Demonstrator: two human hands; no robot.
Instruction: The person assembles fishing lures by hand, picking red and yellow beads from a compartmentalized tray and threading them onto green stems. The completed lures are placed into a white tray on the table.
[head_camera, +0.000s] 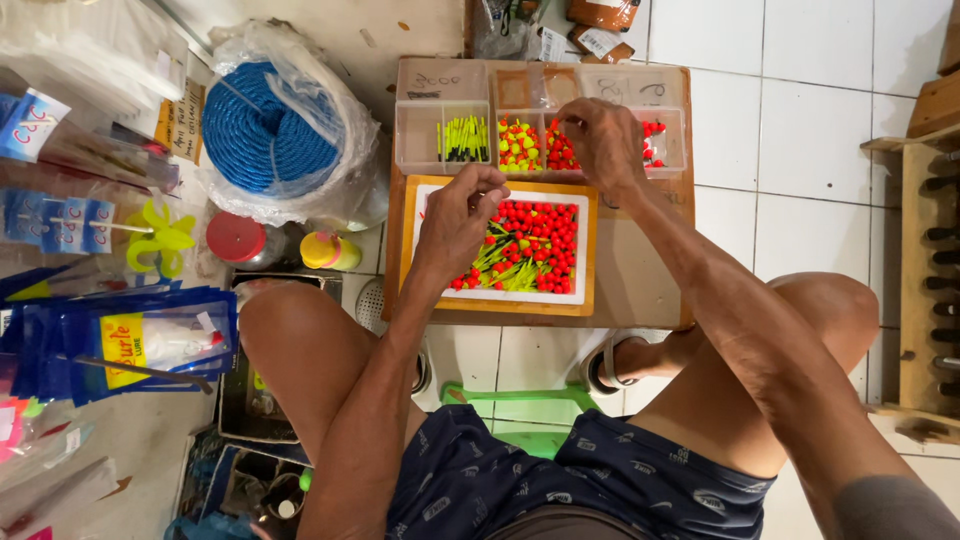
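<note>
Your left hand (462, 208) pinches small float above white tray (580, 296); right hand (603, 143), fingers curled, dips into clear divided box (420, 150), sorting by colour; contents of that grip hidden.

Floor (820, 120): white square tiles with grey joints, evenly lit. Wooden rack (925, 290) stands at right edge. Green plastic stool (520, 405) sits beneath the seated person.

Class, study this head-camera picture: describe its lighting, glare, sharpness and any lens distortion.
Head view: light is even and soft, with faint shadows under the hands; glare shows on the plastic wrap around the blue rope coil; the white tray of floats and both hands, left hand and right hand, are sharp; wide-angle stretch enlarges the forearms near the bottom edge.
</note>
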